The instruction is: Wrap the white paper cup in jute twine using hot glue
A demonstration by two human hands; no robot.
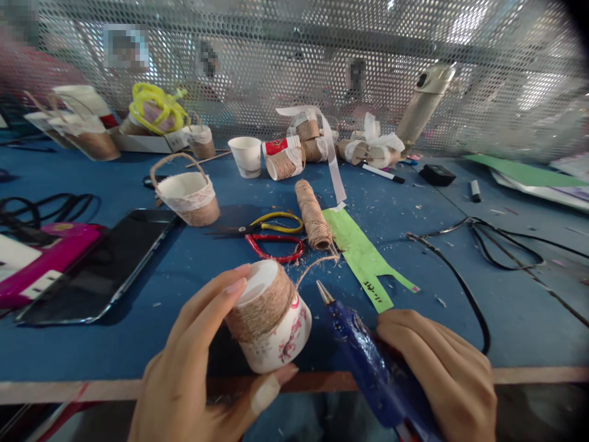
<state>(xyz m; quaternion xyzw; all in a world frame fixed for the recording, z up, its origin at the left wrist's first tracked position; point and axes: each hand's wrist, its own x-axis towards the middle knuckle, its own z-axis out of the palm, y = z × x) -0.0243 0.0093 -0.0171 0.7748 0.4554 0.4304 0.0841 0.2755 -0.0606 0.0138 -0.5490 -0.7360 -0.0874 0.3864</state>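
Observation:
My left hand [193, 374] holds a paper cup [271, 325] on its side, its upper part wound with jute twine, a floral print on the rest. A strand of twine runs from the cup up to the twine spool [313, 215] lying on the blue table. My right hand [442, 368] grips a blue glue gun [368, 362], whose metal nozzle points up and left, a little to the right of the cup and apart from it.
Yellow-handled and red-handled scissors [271, 236] lie beyond the cup. A green paper strip [363, 255] lies right of the spool. A finished twine basket [188, 193], a phone [110, 261], a pink box [41, 258], other cups and black cables [464, 288] surround the spot. Perforated metal screen behind.

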